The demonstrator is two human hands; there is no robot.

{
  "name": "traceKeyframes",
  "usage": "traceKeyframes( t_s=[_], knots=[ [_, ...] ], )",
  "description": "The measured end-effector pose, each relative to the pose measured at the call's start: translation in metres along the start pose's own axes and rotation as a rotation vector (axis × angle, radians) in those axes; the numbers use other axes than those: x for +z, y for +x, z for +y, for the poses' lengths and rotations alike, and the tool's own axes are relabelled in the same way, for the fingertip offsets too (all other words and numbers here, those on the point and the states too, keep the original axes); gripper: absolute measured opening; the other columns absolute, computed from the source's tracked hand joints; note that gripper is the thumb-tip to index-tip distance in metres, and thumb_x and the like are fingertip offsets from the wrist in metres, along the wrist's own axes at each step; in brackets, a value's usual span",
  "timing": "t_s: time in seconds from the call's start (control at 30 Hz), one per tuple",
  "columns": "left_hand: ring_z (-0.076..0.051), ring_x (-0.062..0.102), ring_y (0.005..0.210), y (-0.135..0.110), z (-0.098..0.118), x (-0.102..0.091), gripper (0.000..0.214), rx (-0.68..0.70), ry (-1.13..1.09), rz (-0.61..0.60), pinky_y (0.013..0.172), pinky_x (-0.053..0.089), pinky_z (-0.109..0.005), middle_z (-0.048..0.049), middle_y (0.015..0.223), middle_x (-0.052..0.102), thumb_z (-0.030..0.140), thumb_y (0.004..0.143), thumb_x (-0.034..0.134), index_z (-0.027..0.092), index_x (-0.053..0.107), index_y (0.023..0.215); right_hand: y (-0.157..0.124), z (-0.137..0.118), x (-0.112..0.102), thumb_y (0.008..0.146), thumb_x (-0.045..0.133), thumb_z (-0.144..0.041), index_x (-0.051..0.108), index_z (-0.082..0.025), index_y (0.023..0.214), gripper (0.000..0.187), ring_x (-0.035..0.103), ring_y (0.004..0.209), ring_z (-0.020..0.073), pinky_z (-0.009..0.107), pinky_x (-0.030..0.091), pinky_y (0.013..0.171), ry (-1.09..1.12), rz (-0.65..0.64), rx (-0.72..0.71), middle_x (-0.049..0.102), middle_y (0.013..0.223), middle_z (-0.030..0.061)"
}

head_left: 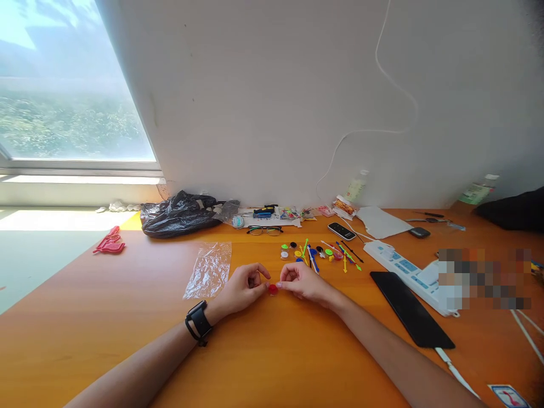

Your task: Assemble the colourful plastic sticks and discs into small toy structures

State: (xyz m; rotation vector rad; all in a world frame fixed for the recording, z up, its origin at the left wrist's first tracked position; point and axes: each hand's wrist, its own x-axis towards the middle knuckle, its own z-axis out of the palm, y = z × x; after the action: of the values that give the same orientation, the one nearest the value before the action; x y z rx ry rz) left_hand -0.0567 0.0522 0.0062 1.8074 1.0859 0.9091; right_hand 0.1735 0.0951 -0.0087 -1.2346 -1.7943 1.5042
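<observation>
A small red round plastic piece point(272, 290) is between my two hands, just above or on the wooden table. My left hand point(247, 286), with a black watch point(198, 322) on its wrist, has curled fingers and its thumb tip against the piece's left side. From the other side my right hand point(301, 281) touches it with thumb and fingertips. Beyond the right hand lie loose coloured plastic pieces: small round bases point(298, 254) and thin arrow-shaped sticks point(313, 259) in several colours. A clear plastic bag point(209, 269) lies flat behind my left hand.
A black plastic bag point(181, 214), eyeglasses point(265, 230) and small tools point(263, 213) line the back by the wall. A red plastic part point(110, 242) lies at left. On the right are a phone point(411, 309), a power strip point(408, 275) and cables.
</observation>
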Motion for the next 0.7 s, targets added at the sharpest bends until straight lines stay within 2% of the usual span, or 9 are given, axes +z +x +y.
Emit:
traceKeyframes(
  t_s=[0.13,0.3,0.7],
  knots=[
    [-0.014,0.055,0.064,0.000,0.002,0.000,0.034,-0.002,0.008,0.006,0.059,0.040,-0.024,0.0001,0.067,0.061,0.049,0.086,0.074,0.016,0.071,0.092,0.006,0.008,0.000,0.064,0.093,-0.053,0.063,-0.017,0.077,0.049,0.044,0.054,0.0092,0.022,0.030,0.051,-0.027,0.009,-0.017,0.057,0.062,-0.0038],
    [-0.015,0.056,0.065,0.000,0.007,0.000,0.031,-0.015,0.036,-0.007,0.059,0.040,-0.025,-0.0008,0.070,0.064,0.046,0.086,0.073,0.016,0.071,0.091,0.012,0.015,0.000,0.066,0.091,-0.055,0.063,-0.016,0.076,0.049,0.047,0.059,0.0100,0.022,0.032,0.053,-0.056,0.023,-0.059,0.060,0.067,-0.0017],
    [-0.016,0.057,0.065,0.005,0.004,0.000,0.027,-0.042,0.092,-0.056,0.060,0.041,-0.025,-0.0004,0.070,0.064,0.043,0.085,0.072,0.017,0.072,0.092,0.017,0.021,0.000,0.063,0.094,-0.052,0.064,-0.016,0.074,0.048,0.045,0.058,0.0097,0.022,0.029,0.053,-0.055,0.010,-0.053,0.057,0.063,-0.0034]
  ],
)
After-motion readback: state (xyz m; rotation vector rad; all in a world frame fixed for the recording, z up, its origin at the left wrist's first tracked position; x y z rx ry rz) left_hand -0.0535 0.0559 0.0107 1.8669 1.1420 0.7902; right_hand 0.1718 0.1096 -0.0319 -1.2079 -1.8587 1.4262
